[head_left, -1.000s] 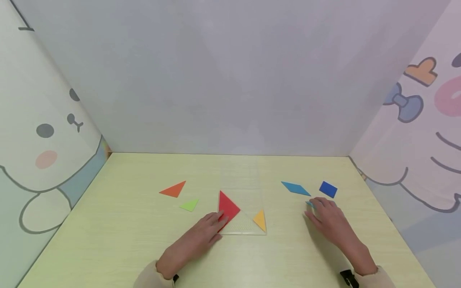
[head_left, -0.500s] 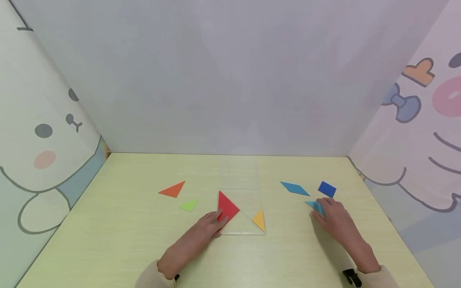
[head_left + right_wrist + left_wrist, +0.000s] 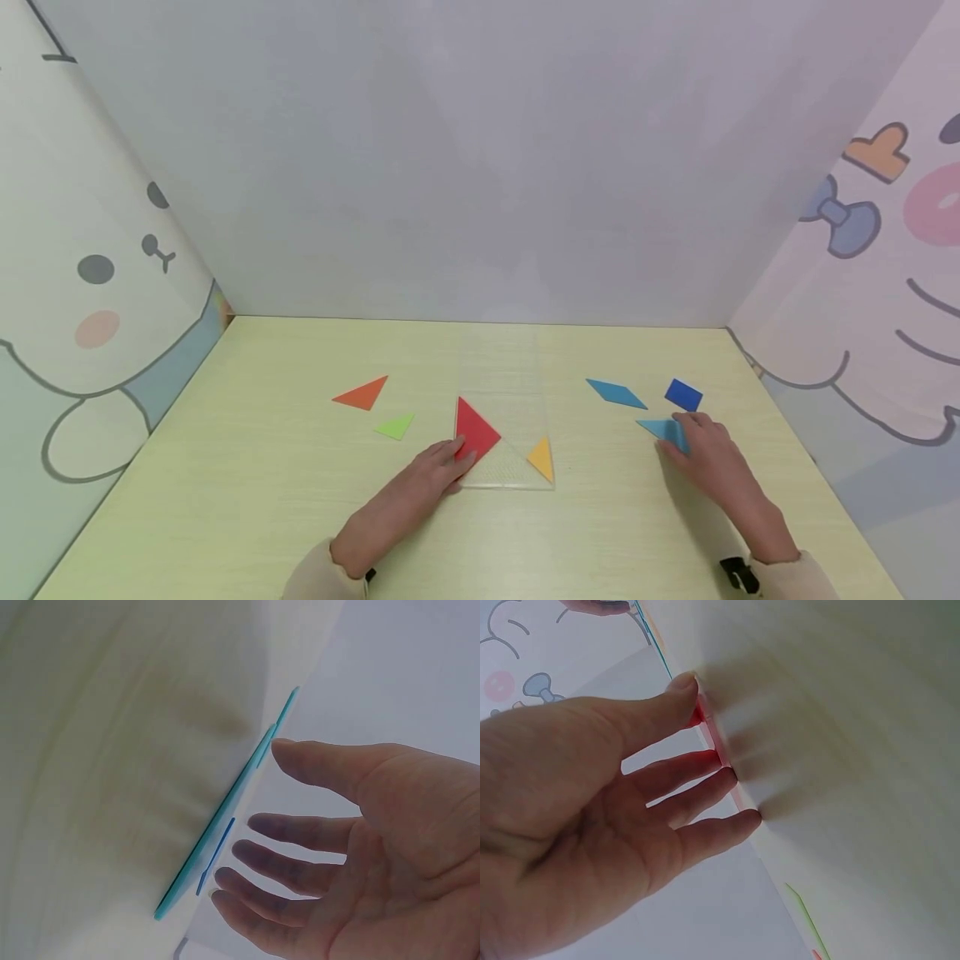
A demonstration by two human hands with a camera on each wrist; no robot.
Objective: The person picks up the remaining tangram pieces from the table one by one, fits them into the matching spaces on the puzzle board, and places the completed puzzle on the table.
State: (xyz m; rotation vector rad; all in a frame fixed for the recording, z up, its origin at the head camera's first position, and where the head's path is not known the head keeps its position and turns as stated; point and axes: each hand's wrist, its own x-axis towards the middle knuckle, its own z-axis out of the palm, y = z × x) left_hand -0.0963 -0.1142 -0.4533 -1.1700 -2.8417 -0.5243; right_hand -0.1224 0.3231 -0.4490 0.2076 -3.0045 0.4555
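A red triangle [image 3: 474, 427] lies at the left side of a clear, flat, rectangular tray [image 3: 501, 487]. My left hand [image 3: 416, 493] rests on its lower left part, fingers extended; in the left wrist view the thumb and fingertips touch along the red edge [image 3: 715, 737]. At the tray's right lies a yellow triangle [image 3: 543, 461]. My right hand [image 3: 716, 457] is over the right part of a light blue triangle [image 3: 663, 430], partly hiding it. In the right wrist view its loosely spread fingers appear apart from that triangle [image 3: 210, 840], with nothing gripped.
Behind the right hand lie a blue parallelogram [image 3: 617, 393] and a dark blue four-sided piece [image 3: 683, 395]. An orange triangle [image 3: 363, 394] and a green triangle [image 3: 395, 427] lie left of the tray. A grey wall [image 3: 480, 167] bounds the table [image 3: 225, 500] at the back.
My right hand has drifted slightly to the right, uncovering more of the light blue triangle. The left hand stays almost still on the red triangle.
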